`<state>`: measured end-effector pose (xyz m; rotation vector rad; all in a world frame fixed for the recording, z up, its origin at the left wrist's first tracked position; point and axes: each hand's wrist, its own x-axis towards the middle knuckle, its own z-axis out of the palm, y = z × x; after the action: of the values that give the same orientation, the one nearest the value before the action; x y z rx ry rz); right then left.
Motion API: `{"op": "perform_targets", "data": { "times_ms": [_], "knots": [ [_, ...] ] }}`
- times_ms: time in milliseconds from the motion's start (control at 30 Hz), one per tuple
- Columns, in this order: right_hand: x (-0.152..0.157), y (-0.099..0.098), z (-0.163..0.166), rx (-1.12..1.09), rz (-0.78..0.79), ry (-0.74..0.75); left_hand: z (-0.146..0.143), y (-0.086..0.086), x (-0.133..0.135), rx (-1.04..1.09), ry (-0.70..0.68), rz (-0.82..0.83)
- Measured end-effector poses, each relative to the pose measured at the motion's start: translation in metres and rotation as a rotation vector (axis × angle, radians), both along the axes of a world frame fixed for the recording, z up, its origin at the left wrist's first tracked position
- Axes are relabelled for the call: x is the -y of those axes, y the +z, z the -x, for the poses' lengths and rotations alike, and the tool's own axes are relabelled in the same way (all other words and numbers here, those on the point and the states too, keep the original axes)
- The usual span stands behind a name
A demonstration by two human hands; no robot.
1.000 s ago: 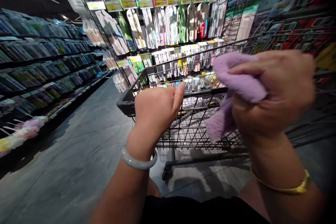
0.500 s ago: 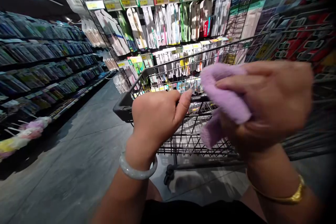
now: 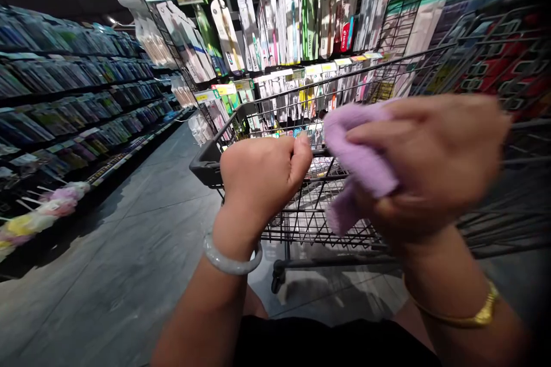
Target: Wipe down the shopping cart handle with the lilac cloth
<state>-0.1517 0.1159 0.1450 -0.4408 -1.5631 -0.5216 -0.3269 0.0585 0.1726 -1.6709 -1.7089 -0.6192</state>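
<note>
My left hand [image 3: 262, 172] is closed around the black handle [image 3: 206, 163] of a shopping cart, its thumb along the near side and a pale bangle on the wrist. The palm and fingertips are hidden beneath it. To its right, my right hand [image 3: 439, 155] is closed on a fluffy lilac cloth [image 3: 361, 155], slightly smeared by motion. The cloth is folded over, with one end hanging below the fingers. Both hands are over the near side of the wire cart basket [image 3: 310, 223].
A rack of packaged toothbrushes [image 3: 293, 28] stands just beyond the cart. Long shelves of packets [image 3: 77, 80] line the left side, with puffy pastel items [image 3: 51, 206] low down. Grey floor [image 3: 142, 241] runs between. A cart wheel [image 3: 278, 278] shows below the basket.
My left thumb has curled in closer to the handle. The right hand and the cloth have shifted slightly left. The rack sits a little higher in view.
</note>
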Motion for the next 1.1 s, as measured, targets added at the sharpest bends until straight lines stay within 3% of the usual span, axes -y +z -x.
{"op": "perform_targets", "data": {
  "times_ms": [133,333,467,600,867,967,1100],
  "knots": [
    [0.005,-0.009,0.016,0.113,-0.179,-0.051,0.003,-0.001,-0.002,-0.019,-0.015,-0.029],
    [-0.004,-0.004,-0.004,-0.059,-0.097,0.004,0.004,-0.003,-0.003,0.000,-0.025,-0.051],
    [0.003,-0.023,0.015,0.089,-0.227,0.045,0.005,-0.003,-0.004,-0.002,-0.027,-0.048],
    [0.011,-0.043,0.027,0.249,-0.224,0.055,0.005,-0.002,-0.005,0.006,-0.024,-0.037],
    [0.008,-0.020,-0.001,0.103,-0.126,0.042,0.006,-0.003,-0.005,0.027,-0.030,-0.030],
    [0.010,-0.035,0.012,0.186,-0.140,0.041,0.006,-0.004,-0.005,0.018,-0.029,-0.035],
    [0.019,-0.065,0.037,0.471,-0.091,0.089,0.007,-0.004,-0.004,0.018,-0.025,-0.047]
  ]
}}
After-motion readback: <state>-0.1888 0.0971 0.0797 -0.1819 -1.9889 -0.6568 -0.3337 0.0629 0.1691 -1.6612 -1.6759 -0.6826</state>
